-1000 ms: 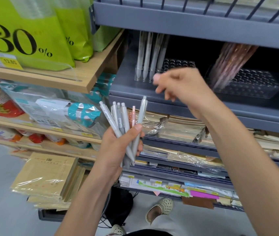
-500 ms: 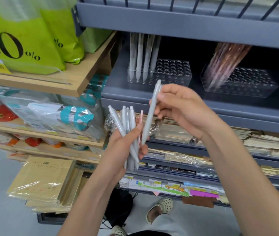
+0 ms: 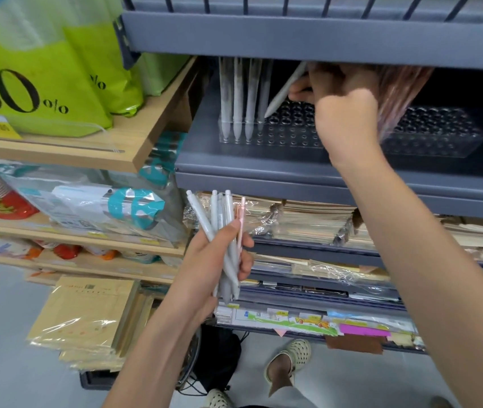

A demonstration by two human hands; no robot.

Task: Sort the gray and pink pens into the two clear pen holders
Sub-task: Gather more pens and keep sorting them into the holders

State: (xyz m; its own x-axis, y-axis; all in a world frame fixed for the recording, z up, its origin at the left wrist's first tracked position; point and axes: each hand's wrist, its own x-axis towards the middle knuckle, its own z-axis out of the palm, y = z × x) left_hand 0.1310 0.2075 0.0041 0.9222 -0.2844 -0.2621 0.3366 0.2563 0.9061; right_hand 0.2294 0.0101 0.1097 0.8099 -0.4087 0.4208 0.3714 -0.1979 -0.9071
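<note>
1. Right hand (image 3: 343, 95) up inside the gray shelf (image 3: 263, 169), fingers pinched shut on one gray pen (image 3: 284, 91), tilted, tip just over the holes of the left clear holder (image 3: 281, 134).
2. Already standing upright at the left end of that holder: a few gray pens (image 3: 238, 95).
3. Left hand (image 3: 213, 260) lower down, wrapped tight around a bunch of gray pens (image 3: 219, 225), with one pink pen (image 3: 241, 219) at the right edge of the fan.
4. Right clear holder (image 3: 437, 136) further along the shelf, blurry pink pens (image 3: 396, 92) leaning in it, partly hidden behind the wrist.
5. Handling guess: light, stiff, smooth plastic, so probably a bit slippery. Best pinched near the clicker end, leaving the tip free to find a hole.
6. Holes small and close together, so easy to miss one or knock the neighbours. Low shelf above, not much headroom for going in straight.
</note>
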